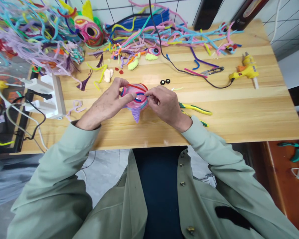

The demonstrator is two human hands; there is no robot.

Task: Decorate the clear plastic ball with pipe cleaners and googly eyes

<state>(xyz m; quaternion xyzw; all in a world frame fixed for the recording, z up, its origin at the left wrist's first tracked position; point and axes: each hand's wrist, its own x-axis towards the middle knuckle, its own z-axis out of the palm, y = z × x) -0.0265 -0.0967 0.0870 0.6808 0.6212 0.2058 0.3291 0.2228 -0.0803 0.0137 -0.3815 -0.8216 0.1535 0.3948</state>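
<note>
A round pink pipe-cleaner figure (142, 105) lies on the table between my hands, with a pointed purple fin (136, 115) towards me. My left hand (107, 103) grips it from the left, thumb laid across the top and fingers at the far side. A blue pipe cleaner (140, 98) curves over its upper face, and a red one (139, 85) arcs along the far edge. With fingertips pinched together, my right hand (165, 103) holds the blue strip's right end, which the fingers partly hide. Green-and-yellow pliers (196, 108) lie beside the right wrist, partly covered by it.
Two black-and-white eyes (165, 81) lie beyond my right hand. Snips (213, 70) and a yellow glue gun (246, 70) with its cord are at the right. Tangled pipe cleaners (40, 53) and a finished-looking pink figure (91, 31) crowd the back left; a power strip (55, 96) stands left.
</note>
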